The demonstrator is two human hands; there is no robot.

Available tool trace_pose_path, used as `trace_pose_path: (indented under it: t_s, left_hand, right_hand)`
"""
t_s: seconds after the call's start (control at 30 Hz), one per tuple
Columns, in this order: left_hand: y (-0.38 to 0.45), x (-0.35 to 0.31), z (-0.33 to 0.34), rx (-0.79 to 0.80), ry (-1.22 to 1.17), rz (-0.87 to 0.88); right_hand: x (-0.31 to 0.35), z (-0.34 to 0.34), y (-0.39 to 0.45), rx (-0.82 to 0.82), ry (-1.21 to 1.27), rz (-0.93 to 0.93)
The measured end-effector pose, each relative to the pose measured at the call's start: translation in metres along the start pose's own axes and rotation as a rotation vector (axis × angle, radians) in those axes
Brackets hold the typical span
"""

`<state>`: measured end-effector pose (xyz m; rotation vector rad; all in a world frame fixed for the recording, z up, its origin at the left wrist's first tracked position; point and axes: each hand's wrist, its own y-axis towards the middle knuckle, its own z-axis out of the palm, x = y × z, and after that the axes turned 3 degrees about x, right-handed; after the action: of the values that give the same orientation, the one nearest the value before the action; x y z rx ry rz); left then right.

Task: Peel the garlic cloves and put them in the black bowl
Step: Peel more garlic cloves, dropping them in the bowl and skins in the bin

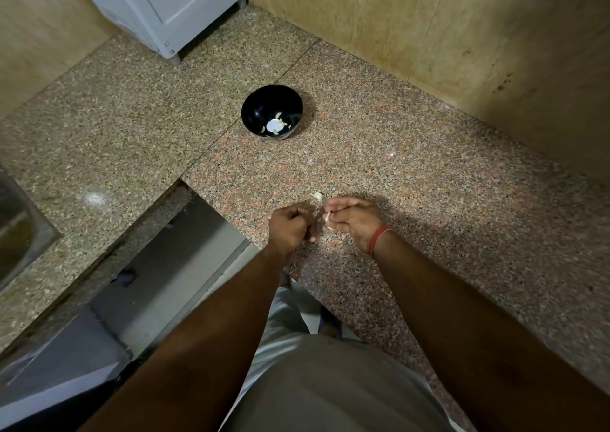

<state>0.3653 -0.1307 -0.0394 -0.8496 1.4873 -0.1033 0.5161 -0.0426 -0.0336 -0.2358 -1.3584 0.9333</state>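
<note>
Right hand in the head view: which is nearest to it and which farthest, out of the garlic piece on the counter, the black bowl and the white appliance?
From the right hand:
1. Garlic piece, just beyond the fingers.
2. Black bowl, mid-counter, farther back.
3. White appliance, back corner, left.

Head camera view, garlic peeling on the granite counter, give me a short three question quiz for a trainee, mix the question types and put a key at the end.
1. True or false: the black bowl already holds some pale pieces.
2. Multiple choice: where is the bowl relative to the hands? A) between the person and the hands B) beyond the hands, farther along the granite counter C) in the sink
3. Fill in: the red band is on the ____ wrist.

Key:
1. True; pale pieces lie at its bottom.
2. B; the left hand and right hand work close together at the near edge, the right pinching a garlic clove.
3. Right.
</note>
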Motion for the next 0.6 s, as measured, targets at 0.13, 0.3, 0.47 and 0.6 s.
trace_pose_path:
  t_s: [0.13,0.3,0.47,0.6]
  left_hand:
    - [0.0066,0.0053,-0.0032,-0.100,0.342,0.085]
    - [0.0050,0.0031,-0.0035,-0.131,0.537,0.220]
    - [0.0028,0.0042,0.0001,-0.060,0.436,0.258]
    - [-0.0028,-0.0003,0.0035,0.008,0.184,0.251]
  right_hand:
    - [0.0005,-0.0010,-0.0038,-0.007,-0.026,-0.049]
    - [-0.0009,0.0000,-0.0017,-0.022,-0.080,-0.057]
    - [-0.0054,0.0027,0.0021,-0.053,-0.120,-0.058]
    - [-0.0049,0.0053,0.0003,-0.071,-0.155,-0.070]
